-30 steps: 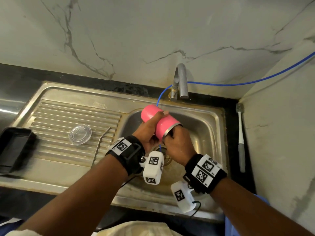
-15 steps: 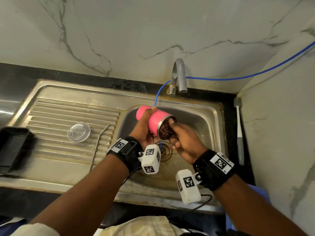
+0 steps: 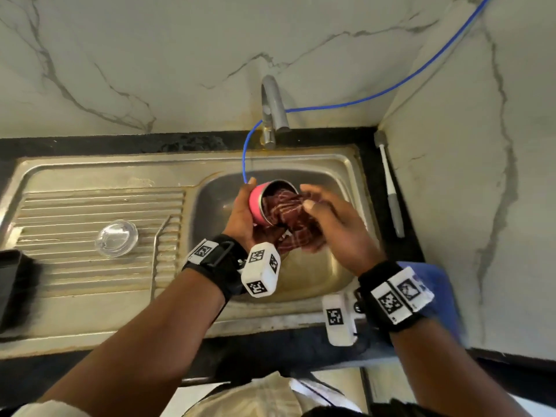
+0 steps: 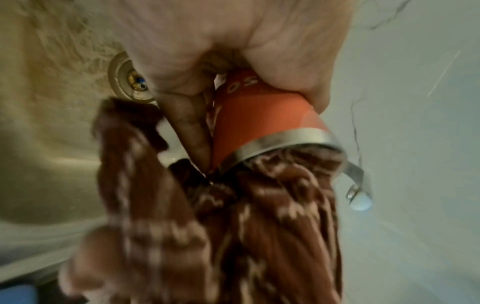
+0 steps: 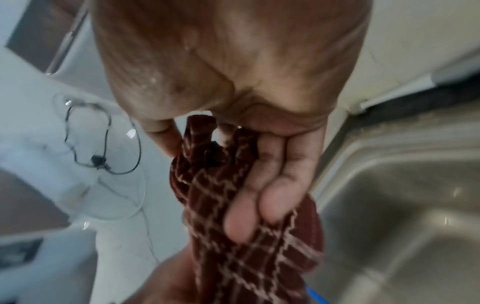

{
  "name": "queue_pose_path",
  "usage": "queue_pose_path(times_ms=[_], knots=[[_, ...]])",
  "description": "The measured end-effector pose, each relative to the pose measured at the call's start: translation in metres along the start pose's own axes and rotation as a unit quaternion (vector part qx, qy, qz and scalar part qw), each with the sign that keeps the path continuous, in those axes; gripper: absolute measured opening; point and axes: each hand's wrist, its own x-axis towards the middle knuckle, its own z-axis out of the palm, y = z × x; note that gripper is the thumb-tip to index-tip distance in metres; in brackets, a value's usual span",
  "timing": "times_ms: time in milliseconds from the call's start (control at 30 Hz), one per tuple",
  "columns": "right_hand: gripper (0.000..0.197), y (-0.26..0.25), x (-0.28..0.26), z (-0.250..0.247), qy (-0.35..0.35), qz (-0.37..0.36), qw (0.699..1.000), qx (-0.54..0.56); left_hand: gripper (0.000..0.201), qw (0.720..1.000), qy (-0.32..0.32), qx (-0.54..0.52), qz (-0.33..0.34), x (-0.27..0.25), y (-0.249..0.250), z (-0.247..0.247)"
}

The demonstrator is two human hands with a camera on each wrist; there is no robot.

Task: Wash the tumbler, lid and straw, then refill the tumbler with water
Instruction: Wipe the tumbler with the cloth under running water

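Observation:
My left hand (image 3: 240,218) grips the pink tumbler (image 3: 255,203) by its side, above the sink basin (image 3: 337,272). The tumbler lies tilted, its steel-rimmed mouth facing right and toward me. A maroon checked cloth (image 3: 282,206) fills the mouth and hangs out below it. My right hand (image 3: 328,218) holds that cloth just outside the rim. The left wrist view shows the tumbler (image 4: 259,115) with the cloth (image 4: 272,205) spilling from it. In the right wrist view my fingers (image 5: 259,195) curl over the cloth (image 5: 233,257). The clear lid (image 3: 116,238) and metal straw (image 3: 156,251) lie on the draining board.
The faucet (image 3: 272,106) stands behind the basin, and a blue hose (image 3: 245,155) drops from it toward the tumbler. A long-handled brush (image 3: 391,188) lies on the counter to the right. A black tray (image 3: 12,284) sits at the far left edge.
The tumbler has swung so that its mouth faces me instead of its pink side. My right hand has drawn back from the rim, and more of the cloth now hangs outside.

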Motion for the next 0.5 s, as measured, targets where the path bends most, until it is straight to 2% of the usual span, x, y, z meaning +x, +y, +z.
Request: queue_pose_path(times_ms=[100,167,200,267,333,433,500], knots=[[0.062,0.009,-0.017,0.0,-0.016,-0.035,0.992,-0.123,0.073,0.997,-0.015,0.079,-0.018,0.0,-0.014,0.01],[0.069,0.014,-0.026,0.001,0.015,-0.065,0.982,-0.175,0.072,0.996,-0.034,0.082,-0.029,0.003,-0.021,0.015],[0.064,0.015,-0.029,0.0,0.037,-0.076,0.979,-0.186,0.07,0.996,-0.032,0.081,-0.028,0.003,-0.026,0.019],[0.041,0.018,-0.034,-0.007,0.074,-0.077,0.978,-0.181,0.071,0.997,-0.036,0.072,-0.017,0.005,-0.036,0.022],[0.025,0.018,-0.042,-0.02,0.098,-0.075,0.981,-0.152,0.079,0.997,-0.035,0.065,0.002,0.008,-0.043,0.026],[0.021,0.016,-0.065,-0.045,0.119,-0.078,0.986,-0.09,0.091,0.999,-0.004,0.037,-0.005,0.018,-0.049,0.03],[0.023,0.017,-0.085,-0.063,0.15,-0.086,0.981,-0.085,0.092,0.999,0.019,0.032,-0.013,0.027,-0.053,0.034]])
